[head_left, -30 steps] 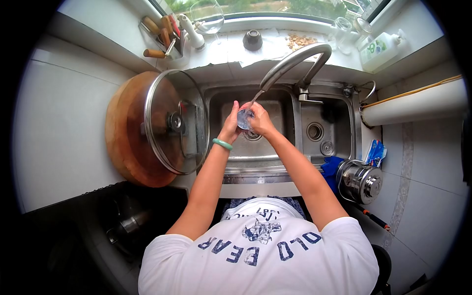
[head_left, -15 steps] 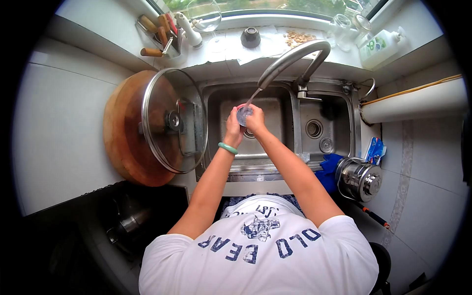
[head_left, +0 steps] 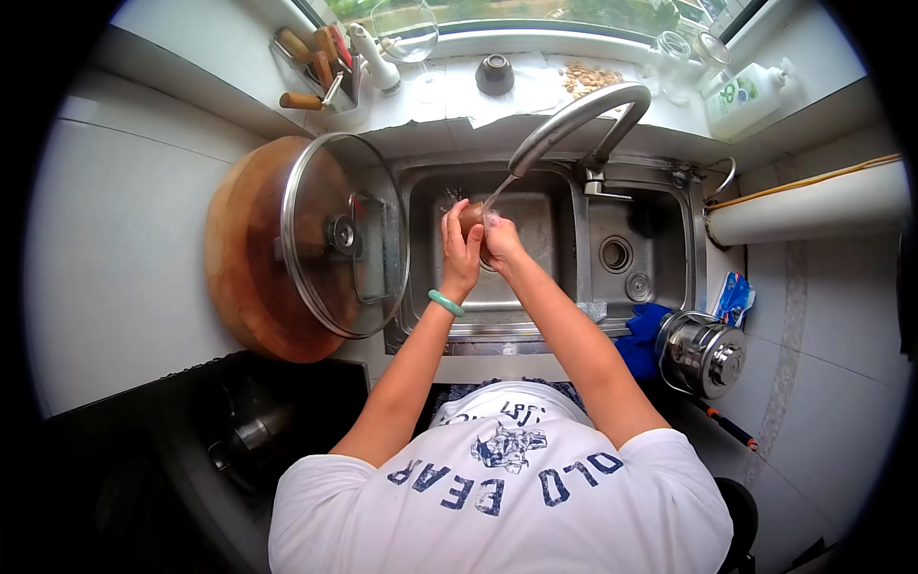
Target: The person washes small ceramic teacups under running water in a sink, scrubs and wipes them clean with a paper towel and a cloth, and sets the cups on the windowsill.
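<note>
We see our left hand [head_left: 462,256] and right hand [head_left: 501,241] over the left basin [head_left: 540,273], beneath the faucet [head_left: 546,137], the right basin [head_left: 614,222] alongside. A lid [head_left: 341,232] overlaps a chopping board [head_left: 237,263] at left; a canister [head_left: 705,357] sits at right; behind, a cup [head_left: 494,77] and bottle [head_left: 742,101] stand on the windowsill [head_left: 688,117].

At left of the frame, a glass lid [head_left: 341,235] overlaps a round board [head_left: 227,258]. At upper left, wood-handled knives [head_left: 320,73] stand near a wine glass [head_left: 409,43]. A dark cup [head_left: 495,76] sits at top centre, below the window [head_left: 497,14], with small brown pieces [head_left: 587,79] to its right. Jars [head_left: 673,78] and a pump bottle [head_left: 742,99] stand at upper right. A white pipe [head_left: 813,205] crosses the right side; below it are a blue cloth [head_left: 642,337], a steel pot [head_left: 710,357] and a packet [head_left: 734,298].
</note>
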Action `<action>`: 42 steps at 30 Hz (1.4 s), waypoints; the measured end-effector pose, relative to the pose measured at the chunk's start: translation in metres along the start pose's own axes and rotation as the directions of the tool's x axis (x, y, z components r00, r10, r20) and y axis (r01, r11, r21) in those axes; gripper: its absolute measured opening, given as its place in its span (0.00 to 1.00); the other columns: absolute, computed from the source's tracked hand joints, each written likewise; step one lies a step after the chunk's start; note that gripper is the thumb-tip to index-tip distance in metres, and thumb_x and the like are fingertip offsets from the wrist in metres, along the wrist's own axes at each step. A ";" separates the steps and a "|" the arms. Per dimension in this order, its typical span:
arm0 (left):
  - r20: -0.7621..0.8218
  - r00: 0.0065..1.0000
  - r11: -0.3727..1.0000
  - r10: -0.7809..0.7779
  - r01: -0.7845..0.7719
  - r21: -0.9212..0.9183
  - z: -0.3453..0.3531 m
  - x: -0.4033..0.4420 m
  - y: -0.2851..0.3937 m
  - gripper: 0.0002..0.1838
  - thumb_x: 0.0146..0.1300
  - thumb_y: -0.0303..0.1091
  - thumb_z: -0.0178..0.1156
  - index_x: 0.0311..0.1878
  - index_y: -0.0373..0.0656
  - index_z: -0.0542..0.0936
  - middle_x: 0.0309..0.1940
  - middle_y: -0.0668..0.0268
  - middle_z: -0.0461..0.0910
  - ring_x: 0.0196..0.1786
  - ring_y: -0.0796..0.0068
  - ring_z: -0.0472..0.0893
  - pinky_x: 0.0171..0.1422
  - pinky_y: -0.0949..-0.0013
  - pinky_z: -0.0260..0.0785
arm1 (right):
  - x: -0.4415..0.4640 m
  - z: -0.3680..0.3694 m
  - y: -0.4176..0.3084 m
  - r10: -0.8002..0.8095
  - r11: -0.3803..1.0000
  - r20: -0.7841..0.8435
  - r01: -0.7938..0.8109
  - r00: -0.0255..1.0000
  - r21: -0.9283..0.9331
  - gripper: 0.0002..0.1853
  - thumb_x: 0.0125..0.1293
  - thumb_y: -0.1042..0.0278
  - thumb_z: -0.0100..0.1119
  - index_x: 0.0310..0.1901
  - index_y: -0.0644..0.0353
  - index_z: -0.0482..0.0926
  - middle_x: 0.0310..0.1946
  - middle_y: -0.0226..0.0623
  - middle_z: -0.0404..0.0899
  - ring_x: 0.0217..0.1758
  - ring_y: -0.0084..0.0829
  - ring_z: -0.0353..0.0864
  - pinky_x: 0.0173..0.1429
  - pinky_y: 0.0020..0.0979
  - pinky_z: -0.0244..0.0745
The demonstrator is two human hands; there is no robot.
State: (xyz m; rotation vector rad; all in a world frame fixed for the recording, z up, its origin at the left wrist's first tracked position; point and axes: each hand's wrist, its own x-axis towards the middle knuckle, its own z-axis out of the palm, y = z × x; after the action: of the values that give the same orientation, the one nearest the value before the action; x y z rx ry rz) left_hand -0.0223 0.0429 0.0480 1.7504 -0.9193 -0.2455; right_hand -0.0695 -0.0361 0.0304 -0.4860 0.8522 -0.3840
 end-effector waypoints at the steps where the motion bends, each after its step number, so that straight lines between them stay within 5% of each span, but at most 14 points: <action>1: 0.000 1.000 1.000 0.001 -0.001 0.001 -0.001 0.001 0.002 0.26 0.68 0.45 0.51 0.62 0.38 0.65 0.55 0.55 0.70 0.56 0.61 0.71 0.61 0.63 0.62 | 0.001 -0.003 -0.001 0.000 1.000 0.001 0.000 1.000 0.001 0.11 0.64 0.77 0.47 0.45 0.66 0.77 0.39 0.43 0.80 0.36 0.37 0.83 0.37 0.35 0.82; 4: 0.001 1.000 0.983 -0.025 0.025 -0.180 -0.002 0.006 0.004 0.33 0.53 0.30 0.69 0.62 0.39 0.67 0.53 0.60 0.74 0.52 0.71 0.75 0.56 0.70 0.69 | 0.010 -0.017 0.000 0.048 0.999 0.047 -0.049 0.998 0.009 0.12 0.65 0.74 0.46 0.43 0.70 0.78 0.39 0.47 0.80 0.36 0.38 0.84 0.37 0.33 0.83; 7: 0.116 0.983 0.976 -0.140 0.157 -0.151 -0.009 0.007 0.005 0.33 0.47 0.33 0.73 0.57 0.38 0.72 0.50 0.59 0.77 0.52 0.66 0.77 0.57 0.69 0.69 | 0.009 -0.021 0.000 0.090 0.994 -0.018 -0.091 0.996 -0.067 0.12 0.65 0.73 0.45 0.41 0.69 0.79 0.33 0.46 0.80 0.27 0.33 0.82 0.29 0.28 0.81; 10: 0.176 0.965 0.869 -0.195 0.253 -0.425 -0.008 0.003 0.000 0.30 0.46 0.31 0.74 0.54 0.38 0.75 0.46 0.63 0.78 0.47 0.73 0.78 0.52 0.73 0.71 | 0.008 -0.034 -0.006 0.144 0.924 0.050 -0.116 0.988 -0.365 0.11 0.64 0.73 0.46 0.39 0.67 0.80 0.24 0.40 0.78 0.17 0.25 0.74 0.18 0.24 0.70; 13: 0.190 0.964 0.875 -0.183 0.248 -0.416 -0.010 0.002 0.000 0.28 0.47 0.29 0.74 0.53 0.38 0.75 0.44 0.65 0.78 0.45 0.78 0.77 0.50 0.75 0.72 | 0.007 -0.039 -0.010 0.180 0.845 0.144 -0.078 0.973 -0.529 0.10 0.64 0.71 0.47 0.31 0.63 0.78 0.16 0.32 0.71 0.13 0.19 0.65 0.13 0.20 0.56; 21: 0.200 0.962 0.875 -0.188 0.256 -0.411 -0.019 0.015 -0.003 0.27 0.47 0.30 0.74 0.51 0.38 0.76 0.43 0.66 0.78 0.45 0.78 0.77 0.50 0.74 0.71 | 0.000 -0.027 -0.010 0.267 0.807 0.016 -0.215 0.964 -0.550 0.18 0.66 0.60 0.44 0.21 0.58 0.73 0.13 0.28 0.69 0.12 0.24 0.67 0.17 0.27 0.63; 23: 0.187 0.963 0.892 -0.193 0.251 -0.376 -0.020 0.015 -0.006 0.26 0.45 0.31 0.74 0.49 0.39 0.78 0.43 0.65 0.79 0.45 0.75 0.78 0.51 0.72 0.72 | -0.018 -0.016 -0.025 -0.023 0.453 0.007 0.016 1.000 -0.892 0.18 0.67 0.57 0.48 0.25 0.61 0.78 0.17 0.33 0.76 0.20 0.29 0.77 0.25 0.29 0.72; 26: 0.090 0.981 0.968 -0.175 0.188 -0.164 -0.023 0.016 -0.013 0.26 0.41 0.32 0.76 0.47 0.40 0.80 0.44 0.63 0.80 0.45 0.71 0.80 0.52 0.70 0.72 | -0.001 -0.030 -0.012 -0.432 0.311 0.164 0.318 0.887 -0.896 0.17 0.67 0.57 0.53 0.33 0.64 0.80 0.25 0.36 0.81 0.30 0.29 0.81 0.35 0.28 0.75; 27: 0.085 0.981 0.968 -0.173 0.186 -0.169 -0.023 0.017 -0.008 0.26 0.41 0.32 0.76 0.47 0.40 0.80 0.44 0.63 0.80 0.45 0.71 0.80 0.52 0.70 0.72 | -0.004 -0.026 -0.014 -0.433 0.305 0.168 0.320 0.886 -0.897 0.17 0.67 0.57 0.53 0.33 0.64 0.80 0.25 0.36 0.81 0.30 0.29 0.81 0.35 0.28 0.75; 29: 0.089 0.993 0.996 -0.084 0.081 0.034 -0.023 0.019 0.003 0.27 0.37 0.32 0.76 0.46 0.41 0.81 0.45 0.62 0.80 0.46 0.67 0.80 0.52 0.68 0.73 | -0.010 -0.019 -0.015 -0.186 0.934 0.225 0.244 0.956 -0.262 0.14 0.67 0.59 0.55 0.38 0.63 0.79 0.31 0.34 0.82 0.35 0.24 0.81 0.38 0.24 0.74; 35: 0.108 0.992 0.997 -0.071 0.069 0.024 -0.010 0.017 -0.004 0.29 0.37 0.34 0.76 0.48 0.42 0.79 0.42 0.63 0.81 0.45 0.70 0.80 0.53 0.69 0.71 | 0.010 -0.039 -0.011 0.012 0.997 0.237 0.008 0.971 -0.080 0.14 0.72 0.62 0.44 0.45 0.64 0.76 0.38 0.37 0.81 0.34 0.27 0.79 0.38 0.28 0.74; 37: 0.196 0.965 0.963 -0.172 0.207 -0.173 -0.002 0.010 -0.017 0.31 0.39 0.33 0.76 0.51 0.42 0.77 0.41 0.65 0.80 0.44 0.75 0.79 0.52 0.71 0.71 | 0.000 -0.032 -0.016 0.202 0.970 0.158 -0.220 0.967 0.106 0.16 0.73 0.62 0.40 0.48 0.65 0.73 0.41 0.41 0.79 0.40 0.34 0.80 0.43 0.35 0.76; 39: 0.152 0.981 0.965 -0.117 0.148 -0.216 0.004 0.004 -0.018 0.30 0.41 0.31 0.75 0.51 0.41 0.75 0.38 0.67 0.80 0.43 0.78 0.77 0.51 0.71 0.71 | -0.006 -0.027 -0.018 0.178 0.984 0.154 -0.180 0.972 -0.001 0.18 0.74 0.58 0.37 0.51 0.65 0.71 0.47 0.46 0.77 0.49 0.40 0.78 0.53 0.44 0.75; 42: 0.198 0.948 0.931 -0.251 0.292 -0.221 0.006 0.000 -0.023 0.30 0.40 0.32 0.74 0.51 0.42 0.75 0.38 0.65 0.80 0.42 0.74 0.79 0.50 0.70 0.72 | -0.008 -0.035 -0.016 0.144 0.952 0.155 -0.094 0.977 -0.290 0.22 0.73 0.55 0.40 0.56 0.66 0.68 0.50 0.44 0.74 0.49 0.37 0.77 0.52 0.39 0.75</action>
State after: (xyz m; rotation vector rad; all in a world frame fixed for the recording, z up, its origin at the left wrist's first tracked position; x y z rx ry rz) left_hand -0.0155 0.0408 0.0254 1.6363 -0.7241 -0.6704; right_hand -0.1038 -0.0541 0.0242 -0.7178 0.7641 -0.1049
